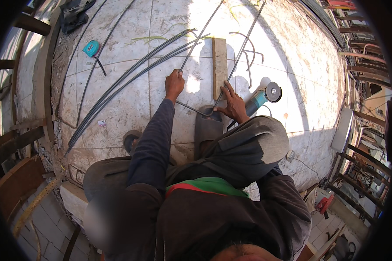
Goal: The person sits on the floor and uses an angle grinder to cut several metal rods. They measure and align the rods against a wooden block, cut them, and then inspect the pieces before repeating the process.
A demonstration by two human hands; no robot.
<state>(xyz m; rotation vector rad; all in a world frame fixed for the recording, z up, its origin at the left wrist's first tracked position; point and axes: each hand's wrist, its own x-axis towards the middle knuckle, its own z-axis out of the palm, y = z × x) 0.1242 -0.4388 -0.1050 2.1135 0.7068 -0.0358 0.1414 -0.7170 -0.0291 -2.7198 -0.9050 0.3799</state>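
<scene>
Left hand clamped on a bent rod; right hand — splayed — touching it.

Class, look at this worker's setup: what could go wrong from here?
The bent rod, gripped by the left hand, has its curve at the toe end of the right slipper; a slip might injure the wearer. The grinder lies near the right hand, its disc exposed, so a careless reach could hurt. The loose rods further left could trip someone.
</scene>
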